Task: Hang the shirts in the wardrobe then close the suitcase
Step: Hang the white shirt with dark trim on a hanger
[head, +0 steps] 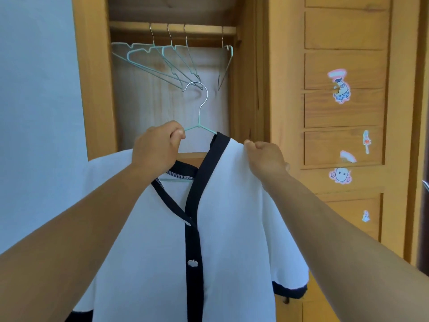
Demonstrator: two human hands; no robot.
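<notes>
A white shirt (227,205) with black trim and a buttoned front hangs on a pale green wire hanger (200,105), held up in front of the open wardrobe. My left hand (155,147) grips the hanger's left arm near the neck. My right hand (264,159) pinches the shirt's right shoulder over the hanger end. The hanger's hook points up, well below the wooden rail (171,30). The suitcase is not in view.
Several empty green wire hangers (162,59) hang on the rail, most bunched at the left and one (226,66) at the right. A wooden wardrobe door (346,112) with stickers stands to the right. A pale wall (37,112) is on the left.
</notes>
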